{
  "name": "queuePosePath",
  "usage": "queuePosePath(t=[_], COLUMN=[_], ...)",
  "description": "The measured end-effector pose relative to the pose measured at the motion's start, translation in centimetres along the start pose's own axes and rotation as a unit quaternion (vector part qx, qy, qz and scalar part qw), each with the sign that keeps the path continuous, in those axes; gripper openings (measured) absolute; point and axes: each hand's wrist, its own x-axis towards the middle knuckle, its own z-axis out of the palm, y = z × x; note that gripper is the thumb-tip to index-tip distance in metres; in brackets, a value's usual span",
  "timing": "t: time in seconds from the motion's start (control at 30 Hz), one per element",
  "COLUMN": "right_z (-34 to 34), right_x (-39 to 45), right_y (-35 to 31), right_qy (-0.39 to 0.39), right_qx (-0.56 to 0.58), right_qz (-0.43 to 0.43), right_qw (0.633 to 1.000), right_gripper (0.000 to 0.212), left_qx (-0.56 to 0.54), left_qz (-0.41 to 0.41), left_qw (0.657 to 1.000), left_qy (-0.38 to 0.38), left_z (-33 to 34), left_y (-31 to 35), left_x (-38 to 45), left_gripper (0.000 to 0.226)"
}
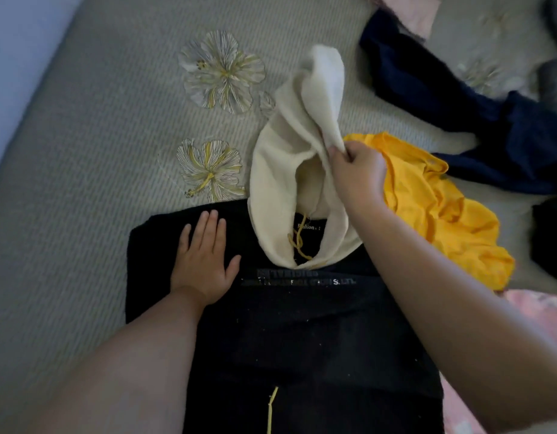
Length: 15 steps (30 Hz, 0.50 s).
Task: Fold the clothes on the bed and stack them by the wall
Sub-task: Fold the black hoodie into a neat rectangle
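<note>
A black hoodie (302,333) lies flat on the bed in front of me, its sides folded in and pale lettering across the chest. Its cream hood (280,170) points away from me, with yellow drawstrings showing in the neck opening. My left hand (205,261) presses flat, fingers straight, on the hoodie's left shoulder. My right hand (355,177) pinches the hood's right edge and lifts it off the bed.
The grey bedspread (82,183) has embroidered flowers. A crumpled yellow garment (440,211) lies right of the hood, a dark navy one (458,98) beyond it, and pink fabric (546,311) at the right edge. The pale wall (17,42) runs along the far left.
</note>
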Motion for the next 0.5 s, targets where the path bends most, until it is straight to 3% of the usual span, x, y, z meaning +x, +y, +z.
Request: queuePosePath(t=[0.17,0.23,0.27,0.33,0.37,0.4,0.43,0.5], right_z=[-3.8,-5.3,-5.9,-7.0,-7.6,-8.1,-8.5,-8.9], right_x=[-8.2,-10.7,-11.9,-15.0,-16.7,-18.1,-19.6,-21.8], right_y=[2.4,4.3,5.4,7.6,8.8,9.9,10.9,12.5], right_qy=[-0.069,-0.094,-0.105,-0.132,-0.154,-0.173,-0.185,-0.169], right_qx=[0.063,0.036,0.036,0.075,0.093,0.096,0.09,0.058], right_qz=[-0.073,-0.077,-0.077,-0.089,-0.098,-0.113,-0.133,-0.194], right_qw=[0.993,0.992,0.991,0.984,0.979,0.974,0.97,0.964], right_gripper=[0.021,0.02,0.025,0.029,0.029,0.029,0.029,0.025], left_qx=[-0.029,-0.158,-0.293,-0.563,-0.64,-0.678,-0.7,-0.698], left_qz=[0.0,-0.004,-0.035,-0.132,-0.169,-0.192,-0.197,-0.206], left_qw=[1.0,0.987,0.955,0.815,0.748,0.709,0.686,0.678], left_qy=[0.004,-0.005,-0.001,0.026,0.036,0.022,-0.014,-0.103], left_z=[-0.7,-2.0,-3.1,-5.7,-7.0,-8.4,-9.5,-10.4], left_y=[-0.2,-0.3,-0.3,-0.2,0.0,0.4,1.0,2.4], left_x=[-0.1,-0.4,-0.7,-1.8,-2.8,-3.9,-5.2,-8.2], left_gripper=[0.068,0.056,0.05,0.037,0.035,0.038,0.043,0.041])
